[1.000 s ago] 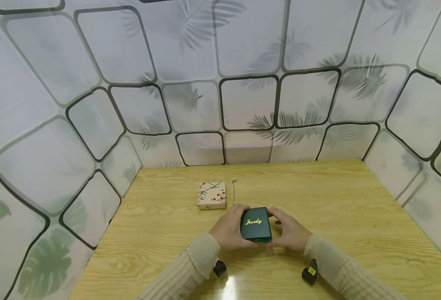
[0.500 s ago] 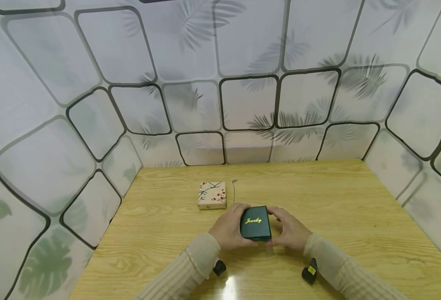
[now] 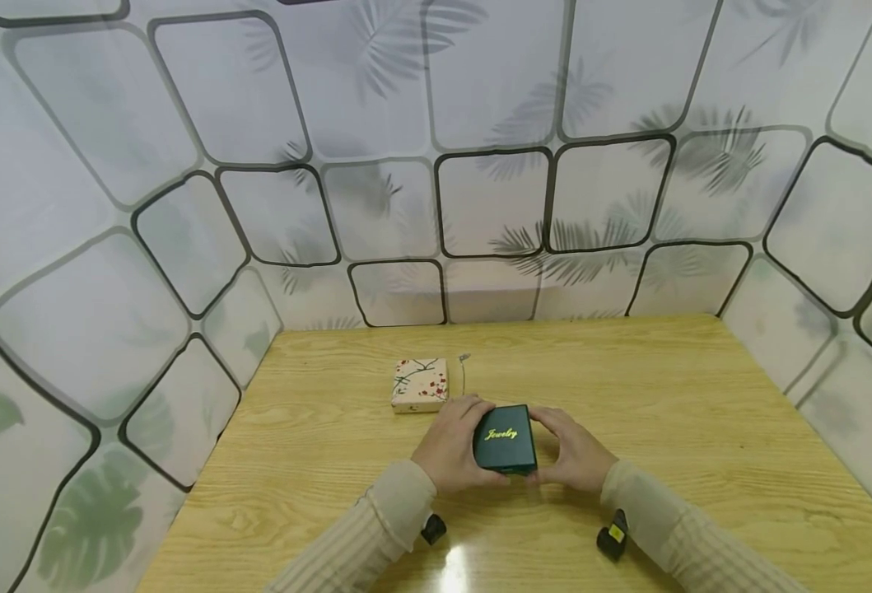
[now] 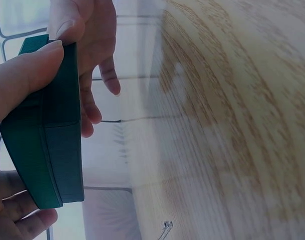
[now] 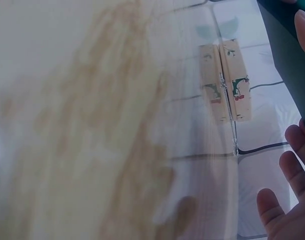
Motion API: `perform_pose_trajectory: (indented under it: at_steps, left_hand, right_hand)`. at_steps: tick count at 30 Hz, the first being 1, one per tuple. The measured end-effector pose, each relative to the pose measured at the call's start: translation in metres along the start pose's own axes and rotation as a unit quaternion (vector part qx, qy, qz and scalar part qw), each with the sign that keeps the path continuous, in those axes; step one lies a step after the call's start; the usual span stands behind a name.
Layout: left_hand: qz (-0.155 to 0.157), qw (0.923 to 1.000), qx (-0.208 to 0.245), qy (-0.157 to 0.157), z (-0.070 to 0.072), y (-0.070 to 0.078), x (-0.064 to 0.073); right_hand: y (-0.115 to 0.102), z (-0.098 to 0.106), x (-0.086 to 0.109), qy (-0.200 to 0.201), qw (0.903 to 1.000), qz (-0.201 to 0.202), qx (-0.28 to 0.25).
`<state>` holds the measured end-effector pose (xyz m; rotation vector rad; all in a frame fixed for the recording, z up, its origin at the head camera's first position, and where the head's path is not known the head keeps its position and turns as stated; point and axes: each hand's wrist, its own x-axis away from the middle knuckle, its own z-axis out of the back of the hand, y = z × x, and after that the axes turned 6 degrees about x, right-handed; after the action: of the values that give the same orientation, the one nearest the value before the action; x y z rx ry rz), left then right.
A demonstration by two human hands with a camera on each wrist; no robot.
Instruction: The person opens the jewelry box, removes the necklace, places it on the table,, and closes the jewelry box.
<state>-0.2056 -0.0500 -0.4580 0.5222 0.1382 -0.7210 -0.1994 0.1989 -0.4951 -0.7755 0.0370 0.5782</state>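
Note:
A dark green jewelry box (image 3: 505,453) with gold "Jewelry" lettering on its lid is between both hands. My left hand (image 3: 450,449) grips its left side, thumb at the front and fingers behind. My right hand (image 3: 575,457) holds the right side between thumb and index finger; its other fingers hang free in the left wrist view. That view shows the jewelry box (image 4: 62,155) raised over the table, the seam between lid and base running along its side. Beyond the left hand, a thin silver chain (image 3: 463,377) lies on the table.
A cream box with red blossoms and dark branches (image 3: 419,387) rests on the wooden table (image 3: 317,461), left of the chain. In the right wrist view this blossom box (image 5: 237,85) stands behind the chain. Patterned curtains (image 3: 491,206) surround the table's back and sides.
The jewelry box has shifted slightly away from the person, the left hand's fingers moving with it. Both hands keep their hold. The blossom box and chain stay put.

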Motion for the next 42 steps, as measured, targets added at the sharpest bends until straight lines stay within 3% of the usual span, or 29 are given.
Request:
perform_pose_trajectory:
  at_steps: [14, 22, 34, 42]
  left_hand:
    - [0.005, 0.9999, -0.004, 0.009, 0.002, 0.001, 0.001]
    - [0.004, 0.9998, 0.005, 0.020, 0.005, 0.002, 0.003]
    - [0.026, 0.9993, 0.015, 0.021, 0.011, -0.004, 0.009]
    - [0.038, 0.9987, 0.020, 0.028, 0.017, -0.008, 0.013]
  right_hand:
    - [0.006, -0.003, -0.001, 0.021, 0.9993, 0.017, 0.027]
    - [0.008, -0.001, 0.000, 0.015, 0.9996, -0.001, 0.023]
    - [0.010, 0.005, 0.002, 0.010, 0.9989, -0.036, 0.029]
    - [0.011, 0.007, 0.001, 0.013, 0.9983, -0.028, 0.049]
